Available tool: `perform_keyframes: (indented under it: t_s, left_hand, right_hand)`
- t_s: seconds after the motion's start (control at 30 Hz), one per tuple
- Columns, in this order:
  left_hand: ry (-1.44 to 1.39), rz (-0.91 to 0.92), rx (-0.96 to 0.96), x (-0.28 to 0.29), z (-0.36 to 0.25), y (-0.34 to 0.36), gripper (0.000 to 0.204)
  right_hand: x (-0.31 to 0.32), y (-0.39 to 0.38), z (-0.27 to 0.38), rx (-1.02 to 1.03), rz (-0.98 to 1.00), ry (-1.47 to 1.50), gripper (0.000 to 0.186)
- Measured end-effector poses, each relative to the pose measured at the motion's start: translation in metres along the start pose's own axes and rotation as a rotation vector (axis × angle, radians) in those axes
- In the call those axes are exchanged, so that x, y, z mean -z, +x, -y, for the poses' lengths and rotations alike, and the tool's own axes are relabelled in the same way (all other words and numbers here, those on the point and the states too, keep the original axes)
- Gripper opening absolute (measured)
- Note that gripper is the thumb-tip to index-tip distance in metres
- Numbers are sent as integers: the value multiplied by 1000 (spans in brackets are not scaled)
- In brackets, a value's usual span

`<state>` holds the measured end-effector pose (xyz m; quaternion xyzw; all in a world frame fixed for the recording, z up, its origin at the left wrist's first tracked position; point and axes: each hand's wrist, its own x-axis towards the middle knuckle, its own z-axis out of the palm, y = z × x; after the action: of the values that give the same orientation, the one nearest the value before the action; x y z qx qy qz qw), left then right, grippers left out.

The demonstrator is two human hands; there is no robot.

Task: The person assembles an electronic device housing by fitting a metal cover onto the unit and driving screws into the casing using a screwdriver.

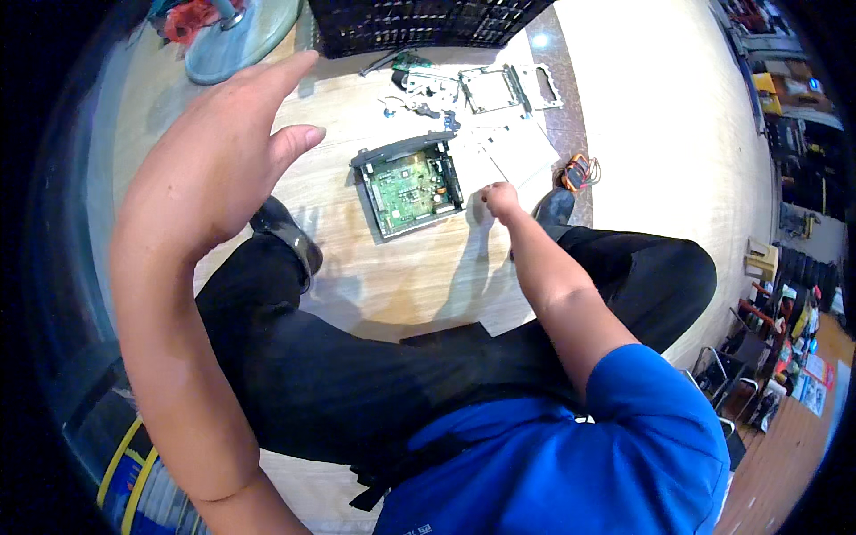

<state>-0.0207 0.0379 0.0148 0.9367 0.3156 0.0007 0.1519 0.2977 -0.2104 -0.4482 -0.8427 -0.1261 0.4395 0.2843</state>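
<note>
My left hand point(201, 156) is raised near the camera at the left, its thumb apart from outstretched fingers and nothing visible in it. Down on the floor, my right hand point(501, 200) is closed, beside an opened electronic unit; whatever it may hold is too small to make out. The unit has a dark front panel point(403, 147) along its far side. Inside its metal housing lies a green circuit board point(406, 189), facing up. Pale flat panels point(526, 150) lie just beyond my right hand, washed out by bright light.
Metal frames point(489, 92) and small loose parts point(426, 109) lie beyond the unit. A black crate point(428, 27) stands behind them. An orange cable bundle point(580, 171) is by my right shoe point(555, 209). A round pale base point(245, 45) stands at far left. Cluttered shelves point(794, 134) line the right.
</note>
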Motion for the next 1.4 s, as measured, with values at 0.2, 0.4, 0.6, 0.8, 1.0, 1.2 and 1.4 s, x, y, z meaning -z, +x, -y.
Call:
perform_keyframes:
  t_s: [0.2, 0.4, 0.6, 0.8, 1.0, 1.2, 1.4]
  left_hand:
    - [-42, 66, 20, -6, -13, 7, 57]
    - [-12, 152, 54, -12, -14, 21, 58]
    - [-4, 153, 48, -16, -10, 27, 57]
    - [-26, 116, -3, -12, -6, 23, 57]
    - [21, 46, -35, -13, -3, 20, 57]
    - [-26, -62, -184, -3, -11, 14, 56]
    - [-11, 23, -100, 0, -20, 9, 55]
  right_hand:
    - [-21, 9, 15, 123, -138, -275, 19]
    - [-20, 3, 40, 104, -174, -238, 22]
    - [-14, 16, 43, 145, -169, -201, 20]
    - [8, -6, 79, 278, -273, -81, 21]
    - [1, -84, 141, 613, -64, -331, 31]
    - [-59, -164, 118, 877, 214, -1011, 16]
    - [-81, -192, 85, 814, 108, -1113, 21]
